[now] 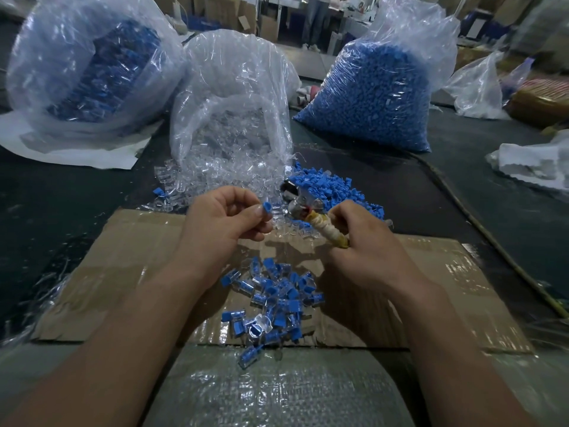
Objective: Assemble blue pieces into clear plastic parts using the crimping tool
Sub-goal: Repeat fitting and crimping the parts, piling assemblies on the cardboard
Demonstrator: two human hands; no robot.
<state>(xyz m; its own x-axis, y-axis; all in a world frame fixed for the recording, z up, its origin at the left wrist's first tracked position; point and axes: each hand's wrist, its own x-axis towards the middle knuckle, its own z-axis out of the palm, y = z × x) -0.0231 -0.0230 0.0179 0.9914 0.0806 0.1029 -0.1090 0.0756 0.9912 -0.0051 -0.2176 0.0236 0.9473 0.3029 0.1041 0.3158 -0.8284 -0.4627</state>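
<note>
My left hand (226,215) pinches a clear plastic part with a blue piece (266,210) set in it, held up above the cardboard. My right hand (366,238) grips the crimping tool (311,211) by its tape-wrapped yellowish handle; the metal head points up and left, close to the blue piece. Below the hands, a pile of assembled blue-and-clear parts (274,298) lies on the taped cardboard sheet (129,257). Loose blue pieces (332,188) are heaped behind the tool. Clear parts (215,177) spill from an open bag.
Three big plastic bags stand at the back: assembled parts at left (92,69), clear parts in the middle (234,97), blue pieces at right (375,90). A cord (480,223) runs down the dark table at right. White foam (532,164) lies far right.
</note>
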